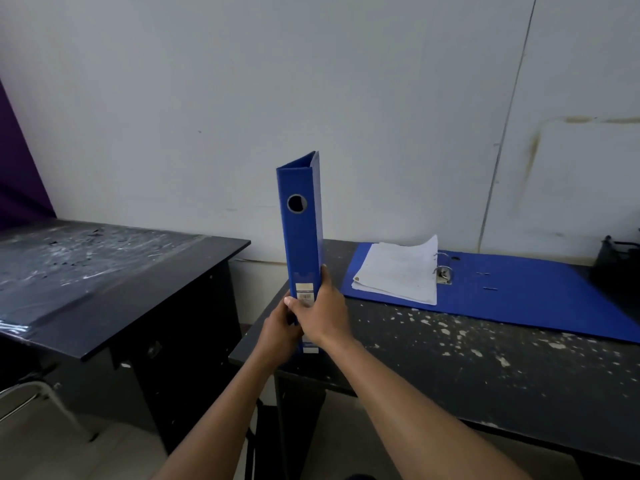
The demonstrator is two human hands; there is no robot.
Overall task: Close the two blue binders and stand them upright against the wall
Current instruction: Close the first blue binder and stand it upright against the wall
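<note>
Holding a closed blue binder (300, 230) upright by its lower end, both hands are meeting near the left edge of the dark, paint-flecked surface (450, 358). The right hand (320, 313) is wrapping around the right side of the spine, its grip clamped on the binder with the fingers reaching up along the cover's edge; the left hand (278, 332) is pressing in from the left and lower down, its grip also closed on the same binder, with a thumb tip showing beside the small label near the spine's bottom. The binder is standing nearly vertical, spine facing the camera, its round finger hole (297, 203) high on the spine; whether its bottom edge is resting on the surface or hanging just off it cannot be told, since the hands are covering it. Behind it the pale wall (311, 81) is rising, and the binder is not clearly touching it. To the right, farther along the same surface, a second blue binder (519, 292) is lying open and flat, with a stack of white papers (398, 275) sitting on its left half and the metal rings (443, 268) standing at the sheets' right edge. A dark object (616, 258) is sitting at the far right by the wall. To the left, apart from this surface, a black desk (104, 271) covered with wrinkled clear film is standing.
</note>
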